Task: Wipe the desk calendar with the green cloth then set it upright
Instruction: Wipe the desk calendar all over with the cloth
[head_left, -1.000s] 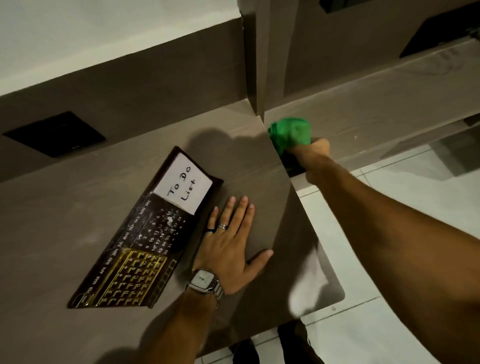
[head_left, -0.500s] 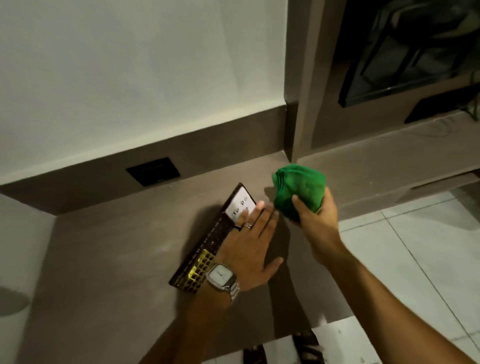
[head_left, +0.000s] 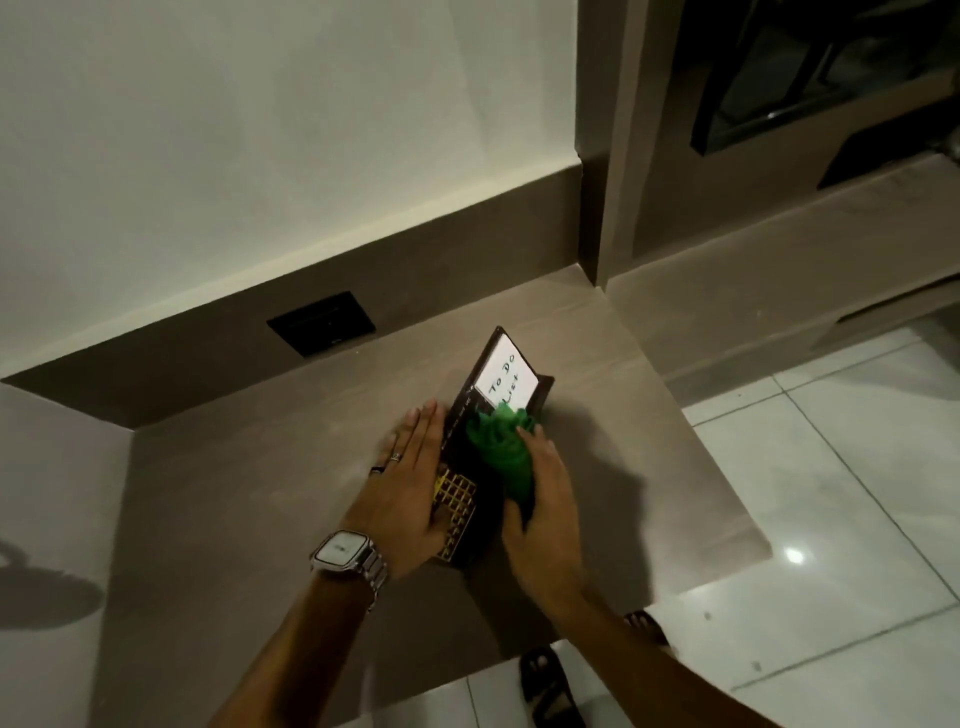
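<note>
The dark desk calendar (head_left: 470, 415) lies flat on the brown desk (head_left: 260, 493), with a white "To Do List" note at its far end and a gold grid at its near end. My right hand (head_left: 545, 499) presses the bunched green cloth (head_left: 501, 447) onto the calendar's middle. Flat beside it, my left hand (head_left: 410, 483), wearing rings and a silver watch, rests on the calendar's left edge with fingers spread.
A black socket plate (head_left: 322, 322) sits in the brown back panel. A brown partition (head_left: 608, 156) rises at the desk's right rear, with a lower shelf (head_left: 779, 270) behind it. White tiled floor (head_left: 831, 493) and my sandalled feet (head_left: 550, 686) lie beyond the desk's edge.
My right hand brought the green cloth from the shelf at the right down onto the calendar. My left hand shifted from the calendar's right side to its left edge.
</note>
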